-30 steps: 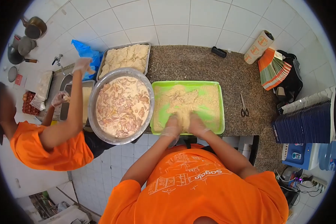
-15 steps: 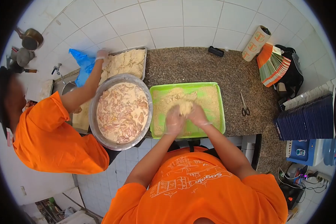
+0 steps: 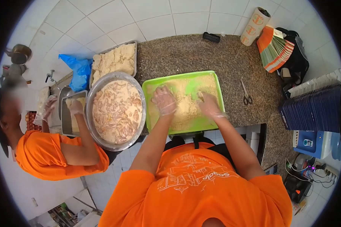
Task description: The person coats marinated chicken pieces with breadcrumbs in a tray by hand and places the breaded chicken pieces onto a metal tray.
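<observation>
A bright green tray [image 3: 144, 109] holds pale crumbs [image 3: 184, 109], heaped most thickly in the middle. My left hand [image 3: 164, 100], in a clear plastic glove, rests palm down over the crumbs on the tray's left side, its fingers apart. My gloved right hand [image 3: 209, 104] is over the right side, fingers curled, with a small crumb-covered piece [image 3: 201, 96] at the fingertips. Just left of the tray stands a large round metal bowl [image 3: 88, 109] of raw meat pieces [image 3: 115, 113] in a creamy liquid.
Behind the bowl is a metal tray of coated pieces [image 3: 115, 60]. At left, a co-worker [image 3: 60, 155] has gloved hands near a smaller tray [image 3: 66, 123] and a blue bag [image 3: 79, 72]. Scissors [image 3: 246, 92], a plastic roll [image 3: 255, 26] and stacked dark-blue items [image 3: 310, 111] stand right.
My hands have moved apart from the middle of the green tray, where they held a crumb clump together. The co-worker's hand has come back from the rear tray to the smaller one.
</observation>
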`<state>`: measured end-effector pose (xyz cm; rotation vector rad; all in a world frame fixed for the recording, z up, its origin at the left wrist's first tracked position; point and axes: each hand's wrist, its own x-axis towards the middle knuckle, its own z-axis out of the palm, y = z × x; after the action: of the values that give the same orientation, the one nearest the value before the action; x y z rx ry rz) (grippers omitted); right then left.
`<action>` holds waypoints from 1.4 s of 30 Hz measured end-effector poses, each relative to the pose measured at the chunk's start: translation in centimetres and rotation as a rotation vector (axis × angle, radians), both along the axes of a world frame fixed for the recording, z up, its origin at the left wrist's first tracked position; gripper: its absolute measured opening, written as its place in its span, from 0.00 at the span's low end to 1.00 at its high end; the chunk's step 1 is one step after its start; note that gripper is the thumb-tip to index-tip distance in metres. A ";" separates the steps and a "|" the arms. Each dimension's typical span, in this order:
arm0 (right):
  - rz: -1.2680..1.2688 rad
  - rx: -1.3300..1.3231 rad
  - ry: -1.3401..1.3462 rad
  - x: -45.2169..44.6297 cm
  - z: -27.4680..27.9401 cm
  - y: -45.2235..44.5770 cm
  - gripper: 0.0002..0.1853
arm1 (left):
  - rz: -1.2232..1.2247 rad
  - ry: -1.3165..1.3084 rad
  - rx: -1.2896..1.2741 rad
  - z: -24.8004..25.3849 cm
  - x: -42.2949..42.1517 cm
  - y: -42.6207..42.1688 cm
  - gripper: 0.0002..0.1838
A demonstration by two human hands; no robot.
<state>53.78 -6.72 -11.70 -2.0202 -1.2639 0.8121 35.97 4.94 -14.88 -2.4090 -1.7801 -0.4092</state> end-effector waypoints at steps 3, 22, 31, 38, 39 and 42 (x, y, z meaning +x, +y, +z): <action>-0.023 0.066 0.030 1.2 1.0 -0.9 0.21 | -0.053 0.064 -0.260 2.3 0.5 0.7 0.19; 0.136 -0.207 0.128 0.2 -0.4 -4.3 0.16 | 0.024 0.134 -0.265 -0.5 2.5 -3.1 0.42; -0.148 -0.235 0.127 -5.7 -3.7 4.0 0.26 | 0.040 -0.021 -0.428 -2.5 0.6 0.2 0.42; 0.117 -0.102 0.317 -2.9 2.2 4.5 0.23 | 0.033 -0.799 -0.359 -11.1 -8.4 -1.2 0.36; 0.132 -0.109 0.303 -2.3 2.9 4.5 0.23 | -0.097 -0.555 -0.208 -13.7 -9.3 -1.6 0.35; 0.219 -0.044 0.392 -0.3 3.8 4.7 0.27 | -0.168 -0.700 -0.300 -9.8 -10.3 -4.1 0.32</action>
<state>53.47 -2.00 -7.90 -1.6628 -1.2534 1.2777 25.67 0.85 -24.65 -2.8670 -1.9914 -1.2114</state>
